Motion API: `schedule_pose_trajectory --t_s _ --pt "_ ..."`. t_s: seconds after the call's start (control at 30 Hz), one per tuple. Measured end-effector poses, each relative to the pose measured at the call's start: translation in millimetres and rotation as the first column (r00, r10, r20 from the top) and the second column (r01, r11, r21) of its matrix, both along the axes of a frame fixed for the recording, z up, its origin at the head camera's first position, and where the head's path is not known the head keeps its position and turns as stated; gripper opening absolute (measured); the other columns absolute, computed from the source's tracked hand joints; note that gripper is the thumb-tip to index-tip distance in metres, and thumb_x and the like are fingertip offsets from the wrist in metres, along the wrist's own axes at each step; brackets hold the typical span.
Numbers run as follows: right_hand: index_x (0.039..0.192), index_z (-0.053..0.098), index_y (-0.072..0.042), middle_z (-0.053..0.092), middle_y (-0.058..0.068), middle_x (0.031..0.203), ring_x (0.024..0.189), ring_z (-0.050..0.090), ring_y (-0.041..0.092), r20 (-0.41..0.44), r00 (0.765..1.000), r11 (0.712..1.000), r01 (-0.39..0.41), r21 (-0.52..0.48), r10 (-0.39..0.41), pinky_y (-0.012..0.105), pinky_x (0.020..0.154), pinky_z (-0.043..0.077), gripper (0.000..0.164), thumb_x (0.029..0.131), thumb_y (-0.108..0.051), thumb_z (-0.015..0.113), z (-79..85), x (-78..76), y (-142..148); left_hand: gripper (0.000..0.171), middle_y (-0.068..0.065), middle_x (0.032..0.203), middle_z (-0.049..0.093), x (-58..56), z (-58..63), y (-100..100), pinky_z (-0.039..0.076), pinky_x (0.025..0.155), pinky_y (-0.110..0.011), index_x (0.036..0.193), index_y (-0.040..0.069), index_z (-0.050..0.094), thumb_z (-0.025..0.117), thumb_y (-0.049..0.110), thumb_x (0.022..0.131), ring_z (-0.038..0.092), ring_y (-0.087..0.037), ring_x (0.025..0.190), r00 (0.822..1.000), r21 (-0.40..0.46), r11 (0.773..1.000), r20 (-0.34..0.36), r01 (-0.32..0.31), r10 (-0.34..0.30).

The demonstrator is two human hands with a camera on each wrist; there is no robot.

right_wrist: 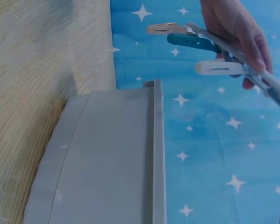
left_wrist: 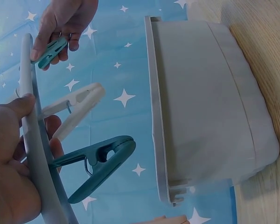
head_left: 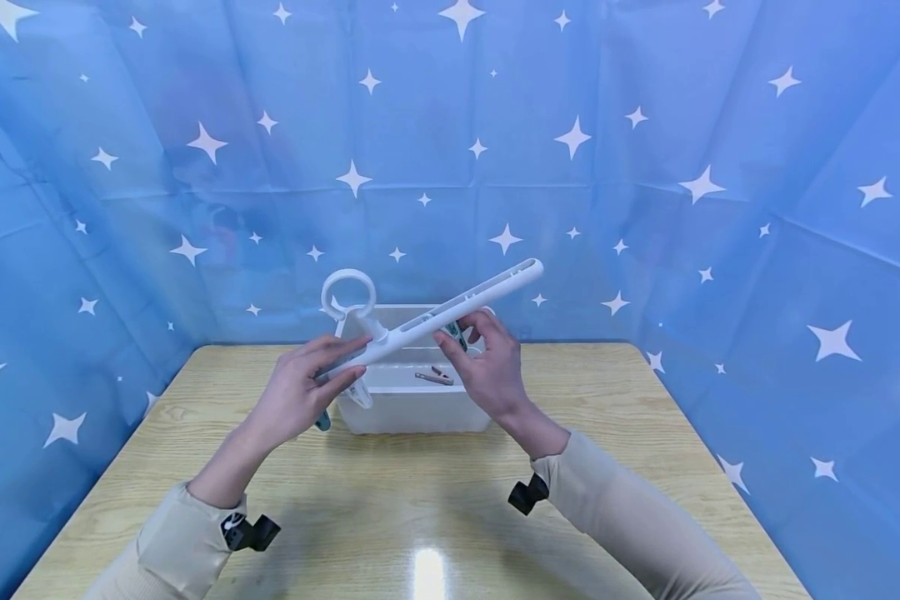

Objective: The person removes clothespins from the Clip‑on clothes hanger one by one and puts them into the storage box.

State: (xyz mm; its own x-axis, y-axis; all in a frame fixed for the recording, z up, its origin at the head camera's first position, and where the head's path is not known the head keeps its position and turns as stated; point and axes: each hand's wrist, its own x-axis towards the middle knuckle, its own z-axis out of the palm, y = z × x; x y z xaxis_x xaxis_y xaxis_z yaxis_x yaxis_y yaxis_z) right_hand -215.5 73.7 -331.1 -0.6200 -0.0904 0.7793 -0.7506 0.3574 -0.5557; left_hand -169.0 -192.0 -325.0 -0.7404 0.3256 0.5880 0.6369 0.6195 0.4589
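My left hand (head_left: 292, 392) grips the lower left part of a white hanger bar (head_left: 487, 292), thumb on one side and fingers on the other. The bar slants up to the right over a white basket (head_left: 420, 417), and its ring hook (head_left: 348, 274) stands up near the left hand. From its underside hang a white clothespin (left_wrist: 79, 109) and a dark green clothespin (left_wrist: 102, 163); a peach clothespin (right_wrist: 163, 29) shows in the right wrist view. My right hand (head_left: 495, 367) pinches another green clothespin (left_wrist: 53, 52), whose tip is right at the bar.
Several small things, among them a grey clothespin (head_left: 433, 378), lie inside the basket. It stands on a wooden table (head_left: 390, 500) near the back edge. A blue curtain (head_left: 435, 217) with white stars hangs behind and at both sides.
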Motion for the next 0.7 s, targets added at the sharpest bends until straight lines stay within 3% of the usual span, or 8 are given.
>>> schedule_pose_trajectory --t_s 0.1,0.33,0.7 --pt "0.096 0.067 -0.008 0.062 0.007 0.091 0.077 0.049 0.021 0.044 0.999 1.000 0.001 -0.001 -0.001 0.048 0.069 0.041 0.017 0.087 -0.019 0.077 0.7 0.5 0.5 0.045 -0.002 0.113 0.068 -0.2 -0.1 0.1 0.045 0.058 -0.022 0.138 0.023 0.062 0.070 0.020 0.095 0.055 -0.012 0.080 1.000 0.002 1.000 -0.002 -0.003 0.003" --pt "0.099 0.070 -0.009 0.062 0.006 0.090 0.078 0.049 0.031 0.104 0.995 1.000 -0.007 -0.008 0.007 0.032 0.072 0.035 0.017 0.089 -0.023 0.075 4.0 3.9 0.9 0.043 -0.001 0.113 0.068 0.6 0.8 0.7 0.044 0.057 -0.022 0.138 0.022 0.063 0.070 0.021 0.095 0.054 -0.012 0.078 1.000 0.003 1.000 -0.001 -0.008 0.008" --pt "0.103 0.070 -0.009 0.065 0.007 0.091 0.075 0.049 0.018 0.148 0.987 0.998 -0.055 -0.039 0.060 0.037 0.071 0.042 0.016 0.091 -0.020 0.072 3.8 4.2 2.3 0.042 0.000 0.113 0.069 1.0 1.2 0.9 0.043 0.057 -0.023 0.137 0.022 0.063 0.069 0.021 0.096 0.054 -0.011 0.077 1.000 0.010 1.000 0.001 -0.005 0.005"
